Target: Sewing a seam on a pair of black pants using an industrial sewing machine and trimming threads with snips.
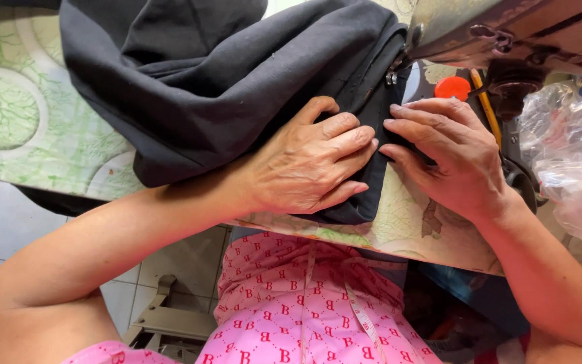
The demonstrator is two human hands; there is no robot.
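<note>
Left hand [308,162]: I am pressing it flat, fingers extended, gripping nothing, on the dark fabric [223,81] to keep it taut on the counter [28,128]. Right hand [449,152], likewise flat, is steadying the edge beside the sewing machine [506,34].

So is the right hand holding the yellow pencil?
No, the right hand lies flat on the black fabric beside the left hand, while the yellow pencil rests untouched behind it.
</note>
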